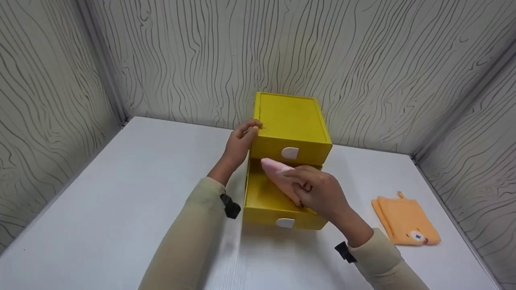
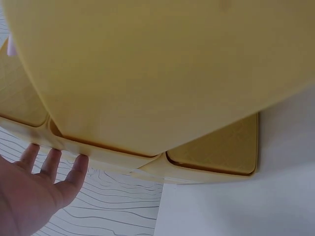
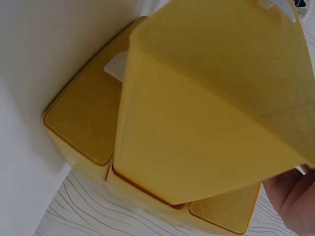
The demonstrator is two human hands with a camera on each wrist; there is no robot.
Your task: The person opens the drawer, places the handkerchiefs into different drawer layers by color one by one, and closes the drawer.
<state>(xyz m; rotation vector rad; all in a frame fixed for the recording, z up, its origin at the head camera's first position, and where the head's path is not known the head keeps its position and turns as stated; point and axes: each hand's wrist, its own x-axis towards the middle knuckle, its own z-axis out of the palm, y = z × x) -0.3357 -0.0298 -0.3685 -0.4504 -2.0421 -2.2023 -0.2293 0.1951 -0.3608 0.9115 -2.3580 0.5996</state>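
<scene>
A yellow drawer cabinet [image 1: 290,117] stands on the table with a drawer [image 1: 258,195] below the top one pulled far out. My right hand [image 1: 322,189] is over this drawer, pinching a folded pink towel [image 1: 276,171] between thumb and fingers. The towel hangs tilted at the drawer's opening, its lower end partly hidden by the hand. My left hand [image 1: 239,145] rests against the cabinet's left side, fingertips at the top edge. In the left wrist view, its fingers [image 2: 51,162] lie spread along the cabinet wall. The right wrist view catches part of the right hand [image 3: 295,201] beside the drawer.
A folded orange towel [image 1: 407,221] with a small printed design lies on the white table [image 1: 161,193], right of the cabinet. White tabs [image 1: 285,222] mark the drawer fronts. Wood-grain patterned panels [image 1: 201,56] enclose the table at the back and sides.
</scene>
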